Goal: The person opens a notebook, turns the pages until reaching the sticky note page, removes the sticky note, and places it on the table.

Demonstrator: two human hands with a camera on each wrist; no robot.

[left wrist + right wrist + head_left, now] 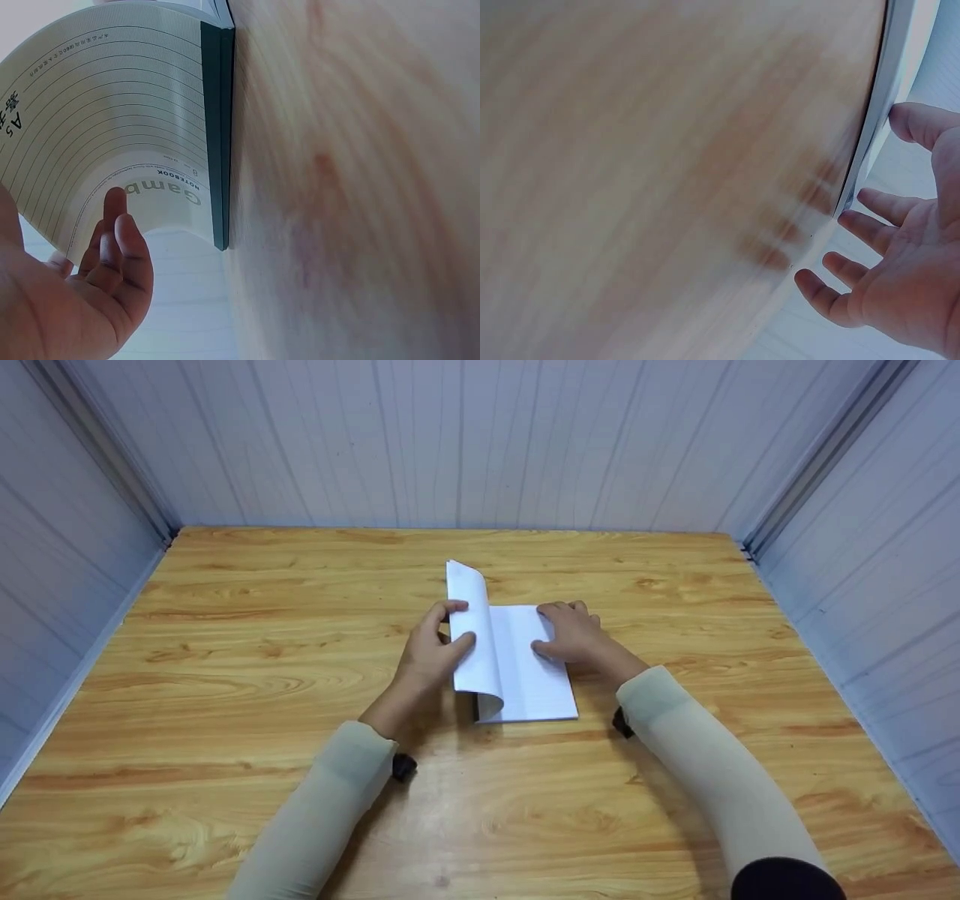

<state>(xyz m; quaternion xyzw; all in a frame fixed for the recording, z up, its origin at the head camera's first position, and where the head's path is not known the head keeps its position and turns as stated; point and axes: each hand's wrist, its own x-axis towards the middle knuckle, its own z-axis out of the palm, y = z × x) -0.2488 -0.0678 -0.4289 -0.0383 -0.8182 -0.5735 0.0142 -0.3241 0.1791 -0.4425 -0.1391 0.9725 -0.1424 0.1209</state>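
Note:
A notebook (534, 682) lies partly open on the table, its right-hand pages flat. The left hand (430, 654) grips the raised front cover and some pages, thumb on the paper side and fingers around the outer edge. In the left wrist view, the lined cover (124, 97) with "NOTEBOOK" printing bows outward beside the dark spine (220, 127), with fingertips against it. My right hand (574, 634) rests at the right page's upper outer edge, thumb and fingertips on the paper. The right wrist view shows its fingers spread loosely beside the notebook's edge (870, 127).
The notebook and both hands are near the middle of a wood-grain table (262, 660). Pale panel walls (450, 442) rise along its back and both sides. Small black devices (403, 767) sit at the wrists, below light sleeves.

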